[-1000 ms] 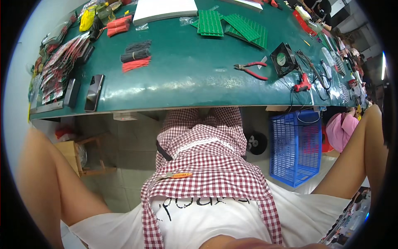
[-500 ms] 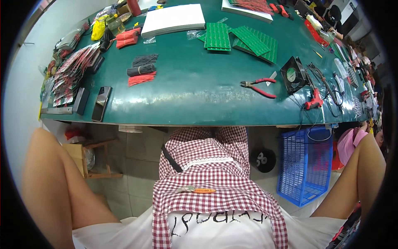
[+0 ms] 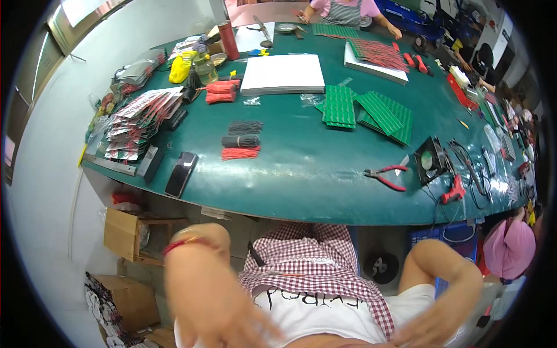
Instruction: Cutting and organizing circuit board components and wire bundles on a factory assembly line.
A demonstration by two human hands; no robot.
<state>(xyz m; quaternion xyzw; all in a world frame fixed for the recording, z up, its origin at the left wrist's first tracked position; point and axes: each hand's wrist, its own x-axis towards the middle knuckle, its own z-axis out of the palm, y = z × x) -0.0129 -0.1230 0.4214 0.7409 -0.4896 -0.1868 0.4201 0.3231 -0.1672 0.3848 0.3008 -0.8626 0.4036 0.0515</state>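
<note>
My left hand (image 3: 229, 319), with a red bracelet at its wrist, hangs low in front of my white shirt (image 3: 307, 310). Motion blurs it, but the fingers look stretched out and I see nothing in them. At the other side of my chest is my right hand (image 3: 429, 325), bent back toward the shirt, its blurred fingers extended and also holding nothing visible. Between the two hands lies the checked red-and-white apron (image 3: 325, 277). Both hands are off the green table (image 3: 301, 191).
On the table lie a phone (image 3: 181, 174), pliers (image 3: 386, 177), a black fan (image 3: 430, 161), green circuit boards (image 3: 339, 107), a white stack (image 3: 282, 74) and wire bundles (image 3: 241, 142). Another person (image 3: 348, 11) sits across. Below are a cardboard box (image 3: 120, 234) and a blue crate (image 3: 441, 233).
Both hands have come into view in front of my chest, with elbows bent. The view has tilted up, showing the table's far side and a person there.
</note>
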